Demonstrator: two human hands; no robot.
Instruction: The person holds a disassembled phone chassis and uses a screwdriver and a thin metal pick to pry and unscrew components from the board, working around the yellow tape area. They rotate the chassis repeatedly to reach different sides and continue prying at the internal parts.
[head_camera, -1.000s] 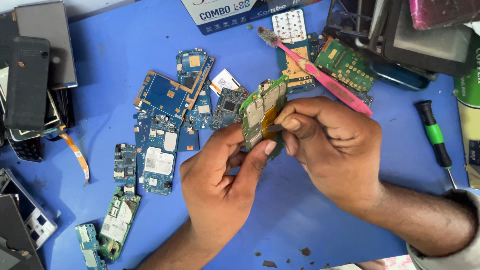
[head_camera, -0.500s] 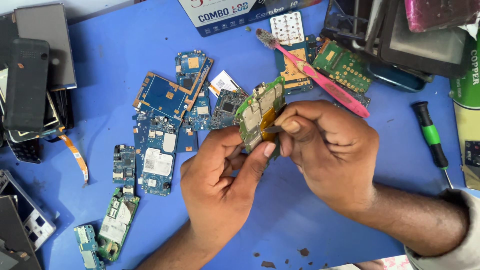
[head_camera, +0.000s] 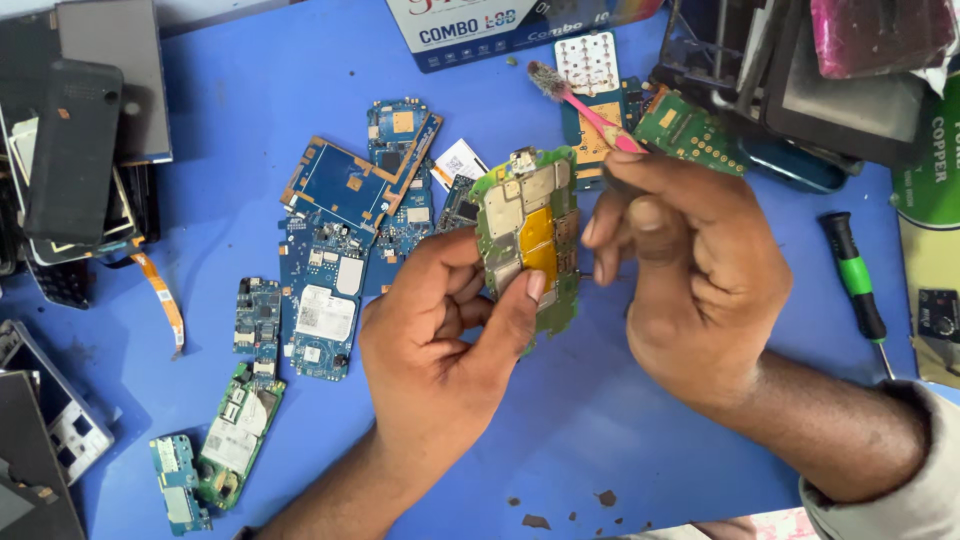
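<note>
My left hand (head_camera: 440, 350) holds a green phone circuit board (head_camera: 530, 235) upright, thumb on its lower front and fingers behind. The board shows metal shields and yellow patches. My right hand (head_camera: 690, 280) hovers just right of the board with its fingers curled in. A small gap separates them from the board's edge, and nothing shows in that hand. A pink toothbrush (head_camera: 585, 105) lies on the blue table (head_camera: 230, 190) behind my right hand, its handle hidden under it.
Several blue and green circuit boards (head_camera: 330, 260) lie spread at the centre left. Dark phone shells and screens (head_camera: 75, 150) pile up on the left. A green-handled screwdriver (head_camera: 855, 285) lies at the right. A box (head_camera: 500, 25) and more parts crowd the far edge.
My right hand has let go of the green board and drawn slightly right. My left hand now holds the board alone, turned more upright towards me.
</note>
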